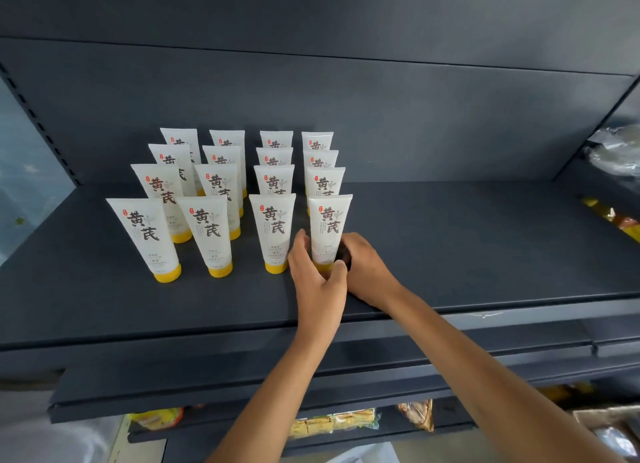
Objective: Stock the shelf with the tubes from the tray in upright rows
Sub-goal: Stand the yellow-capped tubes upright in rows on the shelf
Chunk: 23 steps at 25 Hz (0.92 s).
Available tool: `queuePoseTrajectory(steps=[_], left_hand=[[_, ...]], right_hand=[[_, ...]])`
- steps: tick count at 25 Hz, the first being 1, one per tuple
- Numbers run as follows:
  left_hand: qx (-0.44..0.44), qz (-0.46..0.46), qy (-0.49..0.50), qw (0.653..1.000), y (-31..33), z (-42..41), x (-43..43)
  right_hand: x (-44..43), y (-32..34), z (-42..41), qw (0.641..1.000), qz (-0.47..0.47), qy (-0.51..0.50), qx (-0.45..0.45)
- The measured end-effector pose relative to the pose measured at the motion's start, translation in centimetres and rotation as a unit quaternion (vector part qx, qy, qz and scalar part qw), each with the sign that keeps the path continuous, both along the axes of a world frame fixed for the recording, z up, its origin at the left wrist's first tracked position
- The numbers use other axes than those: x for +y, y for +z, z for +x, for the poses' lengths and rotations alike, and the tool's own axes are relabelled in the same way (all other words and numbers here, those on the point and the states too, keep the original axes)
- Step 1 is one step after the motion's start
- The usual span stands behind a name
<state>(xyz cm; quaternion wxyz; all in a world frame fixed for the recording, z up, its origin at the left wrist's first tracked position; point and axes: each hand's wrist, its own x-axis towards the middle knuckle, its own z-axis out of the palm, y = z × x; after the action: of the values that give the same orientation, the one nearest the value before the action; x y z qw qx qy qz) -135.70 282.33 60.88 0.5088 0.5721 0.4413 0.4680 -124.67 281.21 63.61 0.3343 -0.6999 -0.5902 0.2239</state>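
Head view, near first. Two bare forearms come in from 5 and 6 o'clock. Below them at 6 o'clock sit yellow packets (pixel 332 424) on a lower level, too blurred to identify.

At frame centre the left hand (pixel 317 282) and right hand (pixel 369 265) meet, both gripping the foot of the front-right tube (pixel 329 227). The left fingers curl round its left side with the thumb across the front. The right fingers curl at its right side.

This tube stands upright on the dark grey shelf (pixel 467 248), cap end down, with the cap mostly hidden by the hands. It has a white body with a wide flat crimp on top, narrowing downward. It carries two big dark brown characters, a small red seal and fine print low down.

The other tubes (pixel 207 234) look the same, upright on round yellow caps. Three stand in the front row toward 9 o'clock of the gripped one, spaced apart. Three more rows of four run back toward 11 and 12 o'clock, making a four-by-four block.

The plain dark back panel (pixel 381 116) is behind. At 3 o'clock, on the neighbouring bay, are clear plastic bags (pixel 614 151) with yellow-orange packs (pixel 620 222) below them.
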Motion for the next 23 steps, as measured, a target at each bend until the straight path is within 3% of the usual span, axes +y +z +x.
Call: queuePoseTrajectory(steps=[14, 18, 23], left_hand=[[-0.032, -0.026, -0.017, 0.999, 0.2, -2.1, -5.8], [-0.096, -0.002, 0.030, 0.995, -0.6, -2.7, -10.1], [-0.101, -0.013, 0.118, 0.988, -4.2, -3.0, -17.0]], right_hand=[[-6.4, -2.0, 0.0, 0.994, 0.053, -0.084, 0.038], [-11.3, -2.7, 0.0, 0.989, 0.102, -0.066, 0.078], [-18.6, -6.4, 1.2, 0.988, 0.100, -0.045, 0.113]])
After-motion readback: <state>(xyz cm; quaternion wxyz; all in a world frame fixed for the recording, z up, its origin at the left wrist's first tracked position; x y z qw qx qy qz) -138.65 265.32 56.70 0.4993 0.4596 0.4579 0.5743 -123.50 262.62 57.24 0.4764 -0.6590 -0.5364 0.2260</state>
